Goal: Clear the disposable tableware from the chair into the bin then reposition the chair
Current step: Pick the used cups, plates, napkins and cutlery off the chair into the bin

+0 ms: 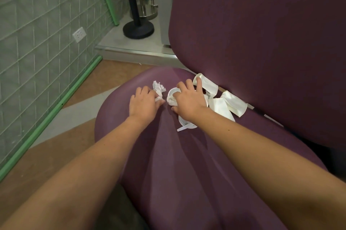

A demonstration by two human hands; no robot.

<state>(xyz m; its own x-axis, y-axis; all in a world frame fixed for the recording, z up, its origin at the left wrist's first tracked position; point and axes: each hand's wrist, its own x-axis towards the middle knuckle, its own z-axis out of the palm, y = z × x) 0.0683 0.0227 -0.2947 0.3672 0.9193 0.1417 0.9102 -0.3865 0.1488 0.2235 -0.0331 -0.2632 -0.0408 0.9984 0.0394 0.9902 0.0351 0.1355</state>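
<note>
on the chair seat [187, 155] the left grip [145, 103] pinches a crumpled napkin [159, 87], the right grip [188, 98] clutches a cup [172, 95]; nothing binned yet.

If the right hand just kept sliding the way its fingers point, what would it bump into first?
The right hand already rests on a crushed white cup. Its fingers point up and back, so next it would probably meet the flattened cup near the seat's rear, then the purple backrest. Depth is hard to judge.
</note>
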